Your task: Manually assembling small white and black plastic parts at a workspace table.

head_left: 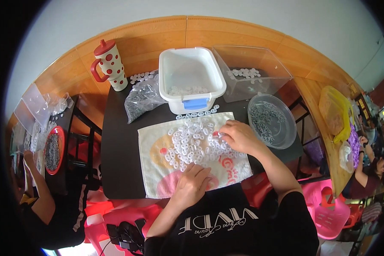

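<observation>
A heap of small white oval plastic pieces with holes point(187, 143) lies on a printed towel point(151, 145) on the dark table. At the heap's near edge is my left hand point(191, 184), its fingers curled and pressed together. My right hand point(240, 136) bends over the heap's right side with thumb and fingers drawn into a pinch. Whatever either hand holds is hidden by the fingers. More of the white pieces stand in a row point(197, 114) along the towel's far edge, beside a white bin point(164, 64) with a blue latch.
To the right are a round clear tub point(290, 132) of small grey metal parts and a clear box point(260, 55). A bag of similar parts point(140, 100) and a red-dotted tumbler point(112, 66) stand back left. Other people work at tables on both sides.
</observation>
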